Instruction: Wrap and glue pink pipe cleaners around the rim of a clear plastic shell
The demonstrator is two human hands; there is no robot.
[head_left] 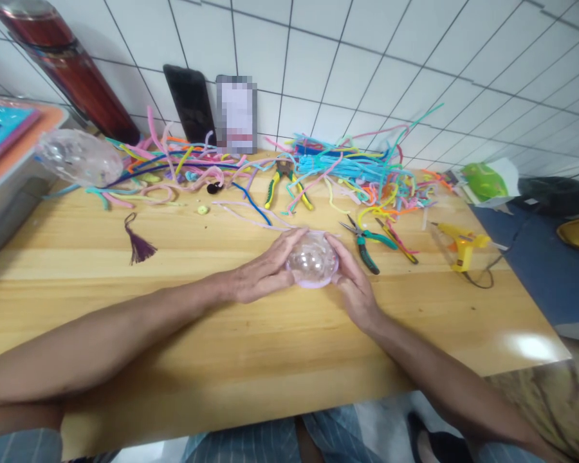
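Note:
A clear, rounded plastic ball [313,260] with a pale purple rim along its lower edge sits between my two hands near the middle of the table. My left hand [270,267] is wrapped around its left side, fingers reaching over the far edge. From the right, my right hand [356,280] cups the other side, with fingers along the far right edge. Light pink pipe cleaners [251,215] lie just beyond the ball, toward the left. Close to my right hand rest green-handled long-nose pliers [365,247], their jaws pointing away from me.
Heaped pipe cleaners [352,167] line the wall, with yellow-green cutters [285,183] among them. A yellow glue gun [463,244] with a cord is at right. At left are a purple tassel [139,243], a clear plastic bottle [80,157] and a red thermos [72,71]. Two phones [190,103] lean on the wall.

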